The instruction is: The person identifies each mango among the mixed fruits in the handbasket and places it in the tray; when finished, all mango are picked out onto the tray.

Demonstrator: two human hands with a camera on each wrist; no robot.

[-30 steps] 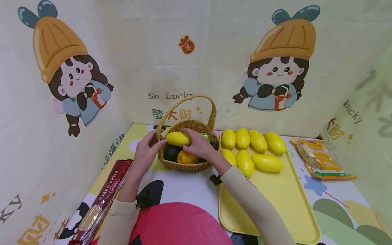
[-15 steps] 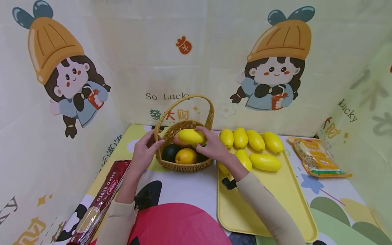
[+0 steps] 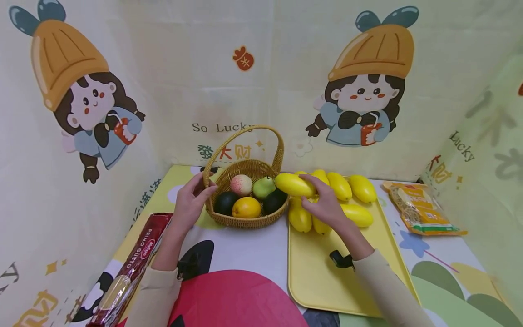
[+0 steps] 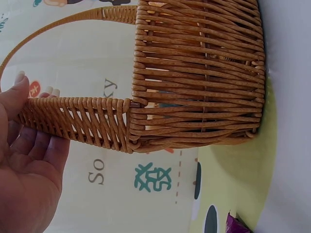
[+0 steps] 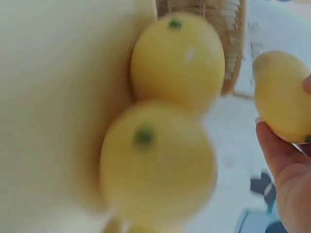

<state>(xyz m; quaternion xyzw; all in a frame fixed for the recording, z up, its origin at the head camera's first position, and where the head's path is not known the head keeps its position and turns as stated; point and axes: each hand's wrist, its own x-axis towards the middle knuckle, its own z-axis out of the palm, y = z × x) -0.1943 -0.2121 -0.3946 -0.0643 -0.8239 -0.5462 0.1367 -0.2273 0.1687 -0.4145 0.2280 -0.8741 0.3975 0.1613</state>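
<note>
My left hand grips the handle of a wicker basket near its left base; the left wrist view shows thumb and fingers around the woven handle. Inside the basket lie a peach, a green pear, an orange and two dark, avocado-like fruits. Between thumb and fingers, my right hand holds a yellow mango above the tray's back left, its tip overlapping the basket's right rim in the head view. More yellow mangoes sit below it.
The yellow tray stands right of the basket, several mangoes in rows at its back. An orange-labelled packet lies beyond its right edge. Along the left side is a long red spaghetti pack. Patterned cloth walls enclose the table.
My right hand has lifted the mango out of the basket and carried it right, over the tray, uncovering the peach and pear. My left hand has stayed at the basket handle.
</note>
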